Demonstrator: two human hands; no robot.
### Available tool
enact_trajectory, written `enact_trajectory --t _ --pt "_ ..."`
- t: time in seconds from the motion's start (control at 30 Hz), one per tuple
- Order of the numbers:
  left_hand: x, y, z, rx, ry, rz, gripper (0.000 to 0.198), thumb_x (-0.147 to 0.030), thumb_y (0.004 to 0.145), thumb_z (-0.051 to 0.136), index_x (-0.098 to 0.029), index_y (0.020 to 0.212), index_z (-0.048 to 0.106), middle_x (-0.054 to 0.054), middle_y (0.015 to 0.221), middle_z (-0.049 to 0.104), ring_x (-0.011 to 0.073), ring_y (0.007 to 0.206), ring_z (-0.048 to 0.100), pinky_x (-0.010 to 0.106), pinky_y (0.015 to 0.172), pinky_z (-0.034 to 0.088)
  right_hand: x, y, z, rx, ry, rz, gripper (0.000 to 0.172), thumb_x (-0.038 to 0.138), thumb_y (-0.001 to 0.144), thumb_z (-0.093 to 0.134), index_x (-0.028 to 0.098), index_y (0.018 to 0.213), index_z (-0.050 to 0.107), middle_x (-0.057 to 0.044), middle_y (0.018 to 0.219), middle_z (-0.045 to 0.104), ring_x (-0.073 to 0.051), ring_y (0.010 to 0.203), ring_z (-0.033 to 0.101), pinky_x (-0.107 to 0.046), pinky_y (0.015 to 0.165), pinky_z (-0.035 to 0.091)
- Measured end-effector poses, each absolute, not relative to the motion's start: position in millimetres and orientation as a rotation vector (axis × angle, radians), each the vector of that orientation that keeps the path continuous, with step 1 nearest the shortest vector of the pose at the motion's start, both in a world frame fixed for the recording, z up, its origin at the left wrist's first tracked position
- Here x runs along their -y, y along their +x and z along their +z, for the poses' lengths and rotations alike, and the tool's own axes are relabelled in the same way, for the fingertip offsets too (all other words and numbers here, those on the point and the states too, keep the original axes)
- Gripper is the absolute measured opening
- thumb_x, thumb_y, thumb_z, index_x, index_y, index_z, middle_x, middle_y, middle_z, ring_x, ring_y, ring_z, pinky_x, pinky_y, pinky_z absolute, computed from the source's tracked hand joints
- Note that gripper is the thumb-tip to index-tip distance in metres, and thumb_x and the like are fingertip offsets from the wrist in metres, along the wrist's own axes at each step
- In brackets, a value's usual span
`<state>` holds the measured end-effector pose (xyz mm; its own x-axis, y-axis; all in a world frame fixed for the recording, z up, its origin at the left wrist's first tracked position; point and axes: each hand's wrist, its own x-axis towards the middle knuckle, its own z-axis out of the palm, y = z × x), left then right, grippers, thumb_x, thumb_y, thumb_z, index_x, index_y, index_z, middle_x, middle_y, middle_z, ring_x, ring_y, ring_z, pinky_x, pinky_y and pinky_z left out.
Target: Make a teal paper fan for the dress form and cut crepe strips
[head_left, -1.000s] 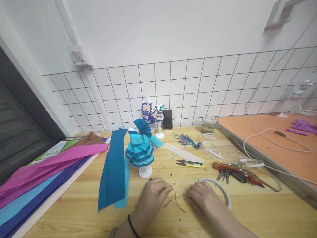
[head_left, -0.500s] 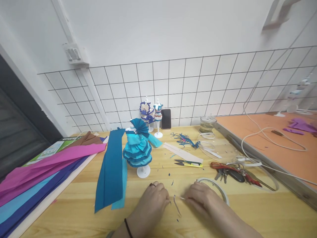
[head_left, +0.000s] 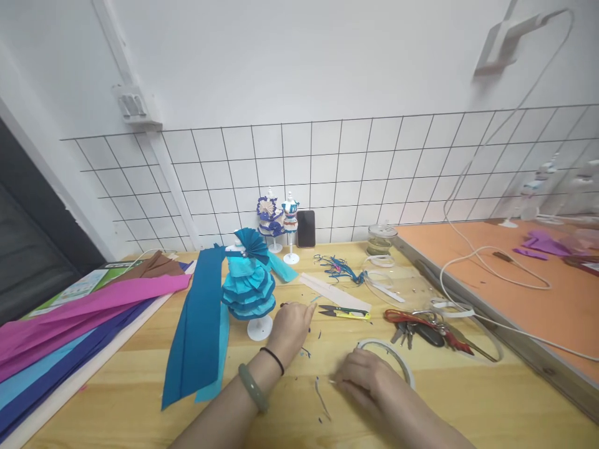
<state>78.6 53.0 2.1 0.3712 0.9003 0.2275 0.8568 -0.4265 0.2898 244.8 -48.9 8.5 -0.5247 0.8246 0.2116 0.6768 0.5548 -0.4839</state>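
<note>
My left hand (head_left: 292,324) reaches forward over the table beside the white base of a small dress stand, its fingertips just left of the yellow-handled thread snips (head_left: 344,312). Its fingers look loosely extended, partly hidden behind the knuckles, with nothing visible in them. On the stand is a dress (head_left: 249,284) of ruffled turquoise crepe paper with a dark teal fan at the top. My right hand (head_left: 365,377) is closed in a pinch; a small pale tip, apparently tape, shows at its fingertips. A roll of double-sided tape (head_left: 406,362) lies flat against that hand.
Teal crepe paper strips (head_left: 194,330) and folded pink crepe paper (head_left: 93,305) lie at left. Two smaller dress stands (head_left: 291,227) and a phone (head_left: 306,228) stand at the back. Keys (head_left: 421,330), a glass jar (head_left: 381,240), thread scraps (head_left: 341,269) and a white cable (head_left: 496,249) are at right.
My left hand has moved forward from the front of the table to beside the dress stand and snips. My right hand keeps its pinch by the tape roll. The view has shifted slightly right.
</note>
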Motion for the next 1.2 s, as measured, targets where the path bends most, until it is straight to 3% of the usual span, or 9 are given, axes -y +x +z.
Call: enact_trajectory --t 0.23,0.4,0.47,0.57,0.67,0.9,1.0,1.1,1.2 --pt "-20 61 4 -1.477 2.380 0.683 0.018 -0.020 0.081 0.049 -0.019 0.077 0.066 0.001 0.076 0.068 0.0146 0.074 0.059 0.023 0.066 0.038 48 246 8 2.383 -1.166 0.429 0.026 0.022 0.091 0.039 0.022 0.088 0.065 -0.004 0.076 0.063 -0.015 0.076 0.056 -0.026 0.069 0.038" --pt "11 53 8 -1.486 2.292 0.653 0.055 -0.042 0.088 0.032 -0.017 0.045 0.054 -0.002 0.040 0.047 0.0110 0.043 0.044 0.024 0.045 0.024 51 244 7 2.385 -1.195 0.400 0.030 0.026 0.093 0.036 0.025 0.099 0.065 -0.004 0.072 0.062 -0.016 0.071 0.056 -0.025 0.062 0.039" --pt "24 53 10 -1.461 2.256 0.646 0.049 -0.044 0.087 0.035 -0.017 0.050 0.055 -0.002 0.046 0.049 0.0111 0.048 0.046 0.024 0.048 0.026 52 241 9 2.381 -1.189 0.414 0.029 0.026 0.093 0.036 0.024 0.099 0.065 -0.004 0.073 0.062 -0.016 0.072 0.056 -0.026 0.063 0.040" --pt "40 54 10 -1.465 2.221 0.605 0.021 -0.040 0.073 0.057 -0.019 0.076 0.057 -0.002 0.067 0.058 0.0145 0.066 0.051 0.023 0.058 0.032 53 238 14 2.393 -1.180 0.505 0.027 0.026 0.092 0.037 0.022 0.094 0.063 -0.004 0.075 0.062 -0.017 0.074 0.056 -0.027 0.065 0.041" --pt "49 54 6 -1.507 2.217 0.550 0.013 -0.021 0.073 0.051 -0.021 0.086 0.052 -0.001 0.078 0.059 0.0162 0.074 0.051 0.026 0.066 0.034 53 237 14 2.386 -1.218 0.551 0.025 0.026 0.092 0.037 0.021 0.084 0.061 -0.003 0.075 0.061 -0.017 0.074 0.056 -0.029 0.066 0.042" --pt "51 54 12 -1.468 2.001 0.728 0.023 -0.018 0.079 0.038 -0.021 0.100 0.047 0.001 0.085 0.060 0.0165 0.086 0.053 0.028 0.076 0.037 53 238 3 2.301 -1.294 0.573 0.021 0.029 0.087 0.044 0.021 0.102 0.058 -0.004 0.077 0.063 -0.019 0.077 0.059 -0.029 0.070 0.046" --pt "52 57 17 -1.462 1.937 0.703 0.026 -0.035 0.085 0.034 -0.022 0.103 0.048 0.000 0.079 0.061 0.0183 0.083 0.055 0.029 0.073 0.039 54 237 2 2.288 -1.325 0.600 0.021 0.030 0.086 0.045 0.021 0.099 0.059 -0.003 0.071 0.063 -0.019 0.071 0.060 -0.028 0.064 0.047" --pt "52 58 14 -1.536 1.956 0.612 0.036 -0.048 0.077 0.046 -0.022 0.102 0.050 0.002 0.082 0.062 0.0218 0.081 0.056 0.031 0.070 0.040 54 237 1 2.244 -1.319 0.616 0.027 0.031 0.086 0.045 0.021 0.108 0.056 -0.004 0.072 0.065 -0.019 0.073 0.060 -0.028 0.065 0.047" --pt "52 55 9 -1.554 2.042 0.546 0.031 -0.031 0.068 0.056 -0.022 0.098 0.053 0.004 0.090 0.063 0.0219 0.082 0.056 0.031 0.071 0.041 54 238 -3 2.204 -1.315 0.622 0.034 0.032 0.086 0.045 0.020 0.117 0.051 -0.003 0.071 0.064 -0.019 0.070 0.060 -0.028 0.065 0.048"
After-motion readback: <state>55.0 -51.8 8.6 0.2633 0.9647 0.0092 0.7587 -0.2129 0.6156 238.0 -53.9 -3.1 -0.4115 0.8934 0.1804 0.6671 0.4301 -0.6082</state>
